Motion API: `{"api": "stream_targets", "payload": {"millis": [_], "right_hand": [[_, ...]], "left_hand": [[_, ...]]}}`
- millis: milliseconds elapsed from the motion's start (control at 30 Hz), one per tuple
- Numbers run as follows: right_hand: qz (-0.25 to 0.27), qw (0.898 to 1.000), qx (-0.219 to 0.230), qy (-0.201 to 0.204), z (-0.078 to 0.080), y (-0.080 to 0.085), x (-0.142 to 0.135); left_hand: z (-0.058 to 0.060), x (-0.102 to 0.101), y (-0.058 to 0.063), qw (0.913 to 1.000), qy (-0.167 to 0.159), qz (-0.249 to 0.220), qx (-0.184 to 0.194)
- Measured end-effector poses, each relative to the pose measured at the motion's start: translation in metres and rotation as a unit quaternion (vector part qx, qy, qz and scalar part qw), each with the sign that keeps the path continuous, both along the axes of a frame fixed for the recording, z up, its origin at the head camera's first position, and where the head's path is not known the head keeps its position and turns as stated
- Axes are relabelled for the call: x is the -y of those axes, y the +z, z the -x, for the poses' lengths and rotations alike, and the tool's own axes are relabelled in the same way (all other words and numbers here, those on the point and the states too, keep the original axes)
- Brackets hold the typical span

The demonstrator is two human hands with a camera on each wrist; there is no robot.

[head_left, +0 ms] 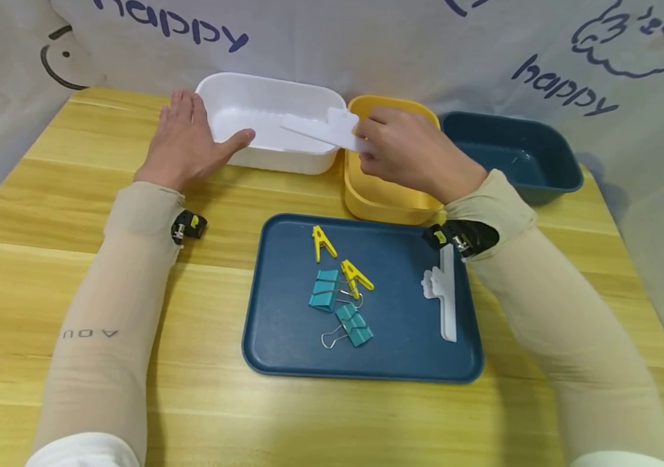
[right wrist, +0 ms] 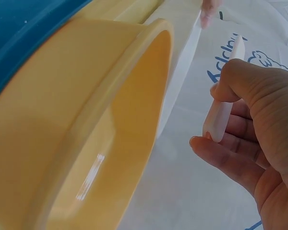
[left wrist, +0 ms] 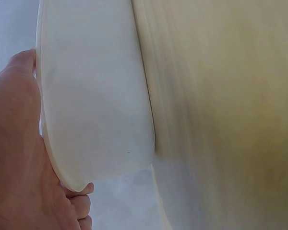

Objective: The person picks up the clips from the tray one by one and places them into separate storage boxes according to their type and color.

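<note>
My left hand (head_left: 182,143) rests against the left end of a white plastic bin (head_left: 273,159), its thumb over the front rim and its fingers along the end. In the left wrist view that hand lies along the bin's rim. My right hand (head_left: 416,149) pinches a long white plastic clip (head_left: 334,130) above the gap between the white and yellow bins, its far end over the white bin. The right wrist view shows the clip (right wrist: 219,117) between thumb and fingers, beside the yellow bin (right wrist: 101,105). A similar white clip (head_left: 447,295) lies on the blue tray (head_left: 285,350).
On the tray lie two yellow clothespins (head_left: 321,243) and two teal binder clips (head_left: 324,290), some touching. The yellow bin (head_left: 361,201) stands mid-back and a dark teal bin (head_left: 548,188) to its right. A cloth with drawings (head_left: 367,45) hangs behind the wooden table (head_left: 209,402).
</note>
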State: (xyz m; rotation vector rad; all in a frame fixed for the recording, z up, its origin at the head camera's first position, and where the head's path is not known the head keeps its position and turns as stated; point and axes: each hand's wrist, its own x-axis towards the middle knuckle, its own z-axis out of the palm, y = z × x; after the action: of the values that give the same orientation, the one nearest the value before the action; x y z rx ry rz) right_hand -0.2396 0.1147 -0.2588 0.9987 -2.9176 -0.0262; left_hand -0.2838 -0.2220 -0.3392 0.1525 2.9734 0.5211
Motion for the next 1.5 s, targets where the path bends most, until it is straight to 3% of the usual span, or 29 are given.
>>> {"api": "stream_targets", "payload": {"millis": [1500], "right_hand": [[0.007, 0.998, 0.065, -0.008, 0.037, -0.005, 0.054]], "left_hand": [[0.002, 0.0, 0.002, 0.9998, 0.003, 0.017, -0.004]]}}
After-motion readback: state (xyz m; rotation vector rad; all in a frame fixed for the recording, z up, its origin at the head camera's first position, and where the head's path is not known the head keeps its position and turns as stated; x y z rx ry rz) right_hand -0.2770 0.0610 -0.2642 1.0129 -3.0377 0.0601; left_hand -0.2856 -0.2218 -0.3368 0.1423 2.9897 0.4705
